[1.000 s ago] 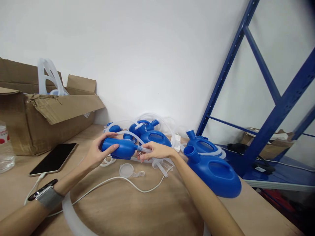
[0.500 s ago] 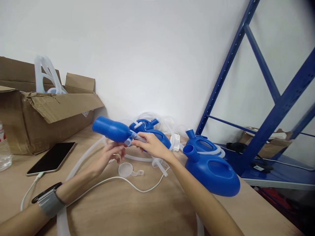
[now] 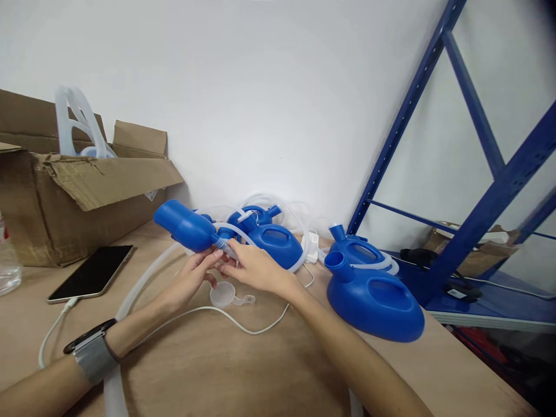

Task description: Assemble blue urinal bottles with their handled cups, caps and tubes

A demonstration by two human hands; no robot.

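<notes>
A blue plastic urinal funnel [image 3: 186,225] is raised above the table, its wide mouth pointing up and left. My left hand [image 3: 193,281] is closed under its narrow end, thumb near the neck. From the right, my right hand [image 3: 263,267] is closed around the clear ribbed tube end [image 3: 225,248], which meets the funnel's neck. How far tube and neck overlap is hidden by the fingers. A translucent cap with a strap [image 3: 223,295] lies on the table just below my hands. Blue urinal bottles [image 3: 376,304] stand to the right, and another blue bottle [image 3: 278,242] is behind my right hand.
A cardboard box [image 3: 87,217] holding white plastic handles is at left, near a phone [image 3: 93,273] with its cable. A water bottle [image 3: 7,260] is at the left edge. Translucent hose [image 3: 150,277] curves across the wooden table. A blue metal rack [image 3: 473,214] stands at right.
The funnel has come down slightly to the left, its mouth turned more toward view. My left hand has closed in under its neck. My right hand has shifted a little down and left.
</notes>
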